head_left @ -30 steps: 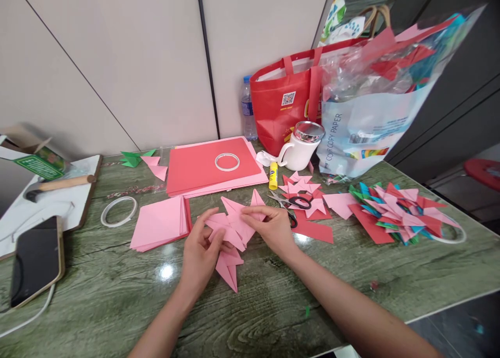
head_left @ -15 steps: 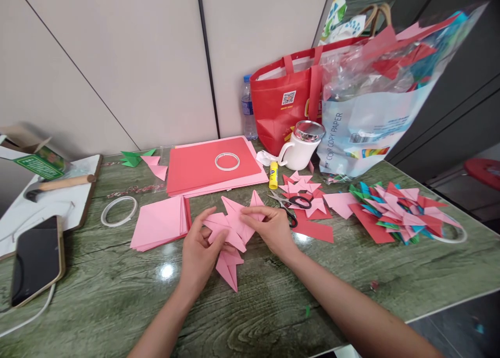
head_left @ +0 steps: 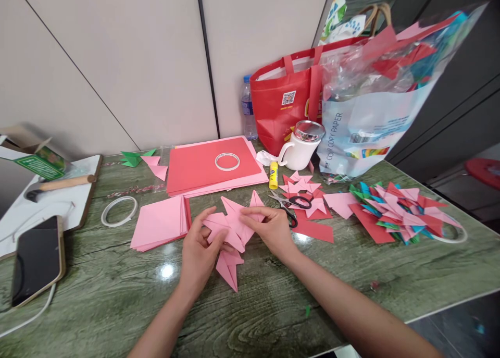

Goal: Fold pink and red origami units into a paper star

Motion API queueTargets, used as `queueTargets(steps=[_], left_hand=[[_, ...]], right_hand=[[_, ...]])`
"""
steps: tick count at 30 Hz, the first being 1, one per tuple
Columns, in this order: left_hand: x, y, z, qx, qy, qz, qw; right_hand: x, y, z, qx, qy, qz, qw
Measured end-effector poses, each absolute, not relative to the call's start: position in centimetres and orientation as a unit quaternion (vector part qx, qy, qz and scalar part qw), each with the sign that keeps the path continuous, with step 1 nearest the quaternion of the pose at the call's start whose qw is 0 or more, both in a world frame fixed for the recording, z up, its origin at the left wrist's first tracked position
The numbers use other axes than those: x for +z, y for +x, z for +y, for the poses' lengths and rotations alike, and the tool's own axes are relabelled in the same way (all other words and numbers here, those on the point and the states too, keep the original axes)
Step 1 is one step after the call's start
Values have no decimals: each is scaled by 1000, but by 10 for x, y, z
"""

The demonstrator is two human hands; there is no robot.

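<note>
A pink folded paper piece [head_left: 233,227] made of several pointed units rests on the green table [head_left: 273,306] in front of me. My left hand [head_left: 200,256] grips its left side, thumb and fingers pinched on a point. The fingers of my right hand [head_left: 271,230] pinch its right side from above. One pink point sticks out below toward me, others point up and away. A stack of pink square sheets [head_left: 160,223] lies just left of my left hand. Black-handled scissors [head_left: 291,204] lie right behind my right hand.
Red and pink sheets [head_left: 211,168] with a white ring [head_left: 227,161] lie behind. A glue stick [head_left: 273,175], white mug [head_left: 300,147], red bag [head_left: 289,100] and plastic paper bag [head_left: 371,108] stand at the back. Folded coloured units [head_left: 398,212] pile at right. A phone [head_left: 36,259] and a hammer [head_left: 58,183] are at left.
Almost nothing moved. My left thumb and fingers shifted slightly on the pink piece's left point; my right hand kept its pinch.
</note>
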State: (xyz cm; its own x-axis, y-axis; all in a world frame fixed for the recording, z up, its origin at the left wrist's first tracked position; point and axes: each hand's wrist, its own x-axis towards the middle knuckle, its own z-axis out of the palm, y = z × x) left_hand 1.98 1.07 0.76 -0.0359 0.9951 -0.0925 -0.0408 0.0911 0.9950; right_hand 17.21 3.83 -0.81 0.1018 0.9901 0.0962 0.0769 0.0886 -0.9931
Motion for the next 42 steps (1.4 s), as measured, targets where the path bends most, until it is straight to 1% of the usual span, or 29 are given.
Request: queueTargets(steps=[11, 18, 25, 33, 42], left_hand=[[2, 19, 7, 493, 518, 535, 450], [3, 17, 9, 470, 515, 550, 460], [9, 18, 9, 436, 525, 538, 495], [8, 18, 8, 434, 548, 533, 476], [3, 22, 7, 475, 517, 557, 444]], right_hand=[[-6, 172, 37, 425, -525, -515, 528], [-4, 171, 38, 425, -514, -522, 532], [-3, 172, 37, 426, -515, -519, 533], [-4, 171, 37, 432, -511, -520, 531], [-16, 169, 37, 451, -511, -508, 527]])
